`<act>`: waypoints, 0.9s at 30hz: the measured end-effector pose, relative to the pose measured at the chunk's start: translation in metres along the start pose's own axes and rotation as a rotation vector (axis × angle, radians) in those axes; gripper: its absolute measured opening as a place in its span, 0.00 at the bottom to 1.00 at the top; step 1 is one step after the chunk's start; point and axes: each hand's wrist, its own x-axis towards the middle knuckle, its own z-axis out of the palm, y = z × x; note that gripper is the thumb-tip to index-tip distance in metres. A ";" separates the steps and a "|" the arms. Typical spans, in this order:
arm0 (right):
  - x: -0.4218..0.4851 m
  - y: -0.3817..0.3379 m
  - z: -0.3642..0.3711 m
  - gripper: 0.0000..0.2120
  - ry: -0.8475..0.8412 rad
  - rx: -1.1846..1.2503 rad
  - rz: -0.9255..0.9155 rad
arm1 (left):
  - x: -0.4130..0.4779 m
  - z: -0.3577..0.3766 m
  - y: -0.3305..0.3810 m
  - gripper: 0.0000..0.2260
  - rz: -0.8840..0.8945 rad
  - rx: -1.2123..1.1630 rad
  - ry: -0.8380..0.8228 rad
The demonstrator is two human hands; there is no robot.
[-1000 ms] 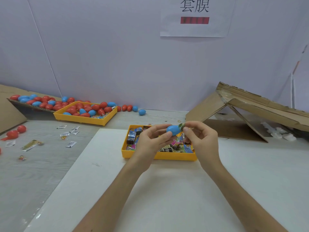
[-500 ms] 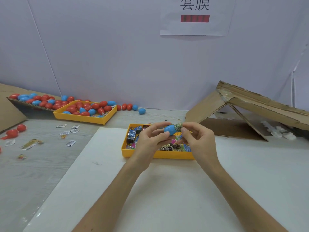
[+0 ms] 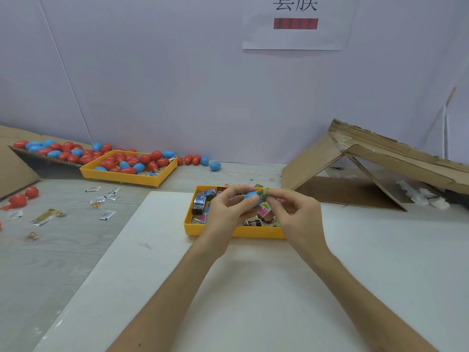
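Above yellow tray: my left hand pinches blue egg, right hand pinches green sleeve on its tip. Egg likely light, hard, slippery; I grip its middle.

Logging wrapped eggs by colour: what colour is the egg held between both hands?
The egg is blue, a green film at one end; head view shows it best.

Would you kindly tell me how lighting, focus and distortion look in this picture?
Head view: soft, even light, barely any shadows; the blue egg in the left hand and green film pinched by the right hand look slightly soft; wide-angle bending tilts the wall seam.
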 end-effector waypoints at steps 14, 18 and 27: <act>-0.002 -0.004 -0.001 0.07 0.080 0.043 -0.100 | 0.000 0.000 0.002 0.06 -0.045 -0.098 0.025; 0.000 -0.005 -0.004 0.05 0.087 0.097 -0.060 | 0.001 -0.002 0.004 0.07 -0.067 -0.148 0.048; 0.002 -0.002 -0.005 0.07 0.083 0.040 -0.090 | 0.000 0.000 0.003 0.07 -0.022 -0.077 0.026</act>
